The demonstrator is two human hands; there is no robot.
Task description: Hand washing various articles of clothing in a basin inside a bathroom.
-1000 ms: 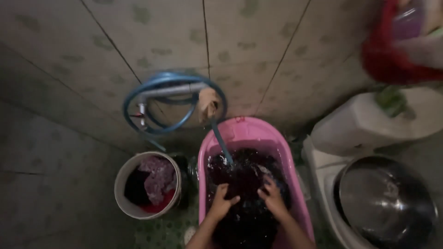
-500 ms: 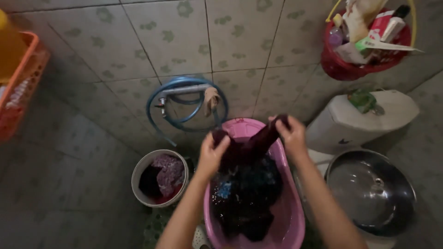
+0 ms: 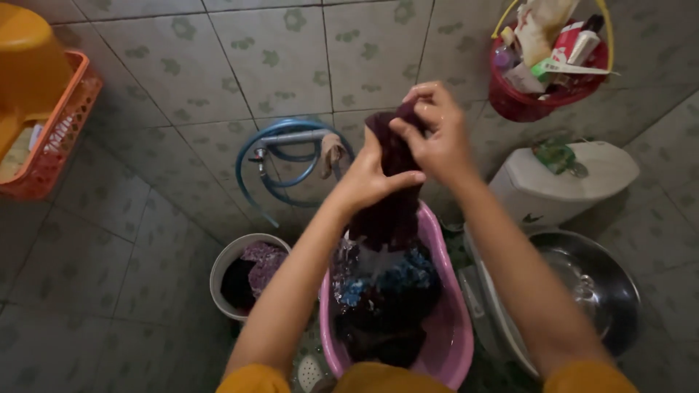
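Both hands, the left hand [image 3: 371, 178] and right hand [image 3: 433, 135], pinch the wet dark garment [image 3: 393, 193] above the pink tub [image 3: 455, 342]; a slack grip could drop it, likely splashing the floor.

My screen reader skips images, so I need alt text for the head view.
Both hands, left hand and right hand, grip a dark wet garment lifted above a pink tub of soaking laundry. A white bucket of clothes stands left of the tub, a steel basin right, before a tiled wall.
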